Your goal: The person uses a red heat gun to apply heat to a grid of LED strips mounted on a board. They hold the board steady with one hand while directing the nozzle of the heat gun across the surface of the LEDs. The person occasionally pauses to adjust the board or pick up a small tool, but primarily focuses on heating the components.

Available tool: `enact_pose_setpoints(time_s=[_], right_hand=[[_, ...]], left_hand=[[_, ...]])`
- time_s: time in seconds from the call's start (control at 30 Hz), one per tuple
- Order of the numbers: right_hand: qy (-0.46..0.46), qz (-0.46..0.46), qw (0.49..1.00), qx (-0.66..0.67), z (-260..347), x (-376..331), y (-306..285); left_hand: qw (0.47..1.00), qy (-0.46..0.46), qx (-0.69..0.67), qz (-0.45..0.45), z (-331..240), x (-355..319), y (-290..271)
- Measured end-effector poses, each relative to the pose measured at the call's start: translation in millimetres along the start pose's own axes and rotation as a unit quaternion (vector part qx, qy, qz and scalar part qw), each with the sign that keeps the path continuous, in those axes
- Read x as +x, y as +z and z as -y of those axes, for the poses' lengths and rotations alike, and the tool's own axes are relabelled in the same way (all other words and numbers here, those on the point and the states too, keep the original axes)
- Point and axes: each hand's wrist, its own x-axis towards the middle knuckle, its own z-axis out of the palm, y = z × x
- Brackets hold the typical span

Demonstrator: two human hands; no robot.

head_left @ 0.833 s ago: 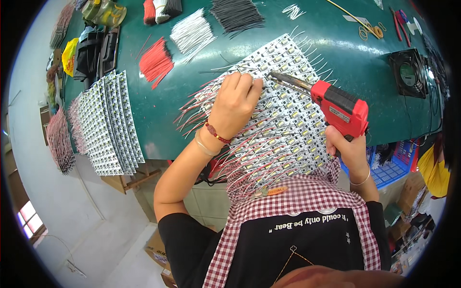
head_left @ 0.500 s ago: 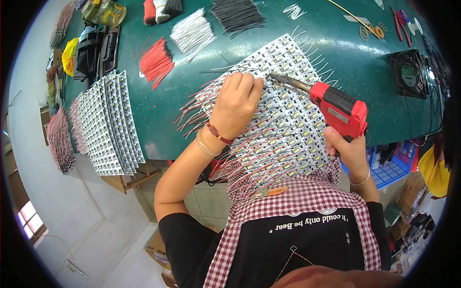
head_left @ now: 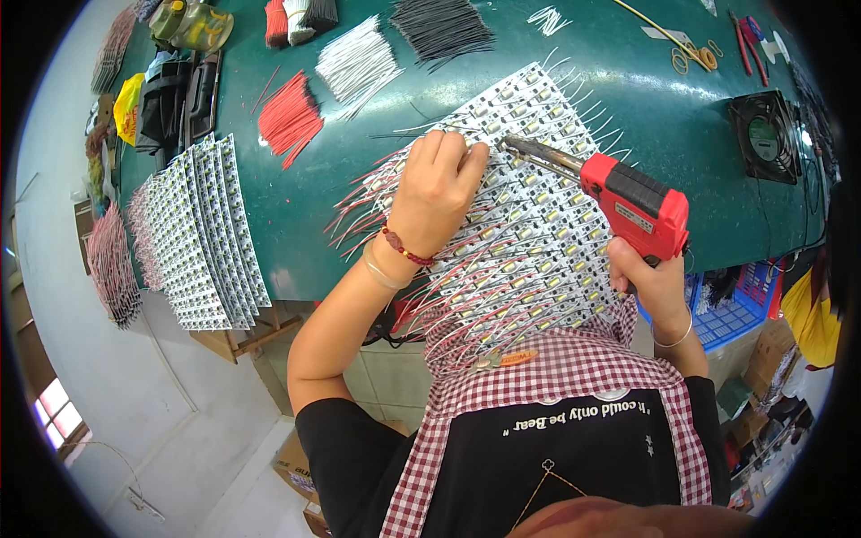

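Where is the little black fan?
In the head view, the black fan sits on the green table at the far right, beyond the red soldering gun held in the right hand.

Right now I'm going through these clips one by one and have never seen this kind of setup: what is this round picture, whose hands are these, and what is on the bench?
The picture comes from a wide fisheye camera worn on a person's head, looking down, so straight edges bend. No machine is here, only two bare hands. The right hand grips a red soldering gun, its metal tip over rows of white LED strips with thin wires attached. The left hand presses on those strips beside the tip. They lie on a green table. Around them: a red wire bundle, white wires, black wires, another stack of strips and a small black fan.
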Motion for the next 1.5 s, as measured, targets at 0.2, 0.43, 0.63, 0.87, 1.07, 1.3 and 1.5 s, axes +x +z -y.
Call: enact_pose_setpoints(time_s=[0.2,0.43,0.63,0.87,1.07,1.3,1.5], right_hand=[[0.008,-0.007,1.0,0.004,-0.6,-0.5,0.4],[0.005,-0.007,1.0,0.003,-0.9,-0.1,-0.1],[0.012,0.0,1.0,0.009,1.6,0.2,-1.7],[0.008,0.0,1.0,0.015,0.2,1.6,-1.3],[0.02,0.001,1.0,0.01,4.1,3.4,1.8],[-0.023,-0.033,0.999,-0.008,7.1,-0.7,7.2],[-0.03,-0.017,0.999,-0.015,1.7,-0.4,5.3]], left_hand=[[1.0,0.005,-0.005,0.014,-1.6,0.2,-1.4],[1.0,0.009,-0.001,0.011,-1.7,-1.3,-0.4],[1.0,0.012,-0.016,-0.004,-3.8,-0.5,-1.7],[1.0,0.01,-0.029,0.005,-2.7,2.5,0.2],[0.999,-0.002,-0.036,0.011,-0.1,2.7,4.0],[1.0,-0.014,-0.02,-0.006,1.7,4.4,5.6],[0.999,-0.017,-0.029,-0.003,3.2,6.1,4.5]])
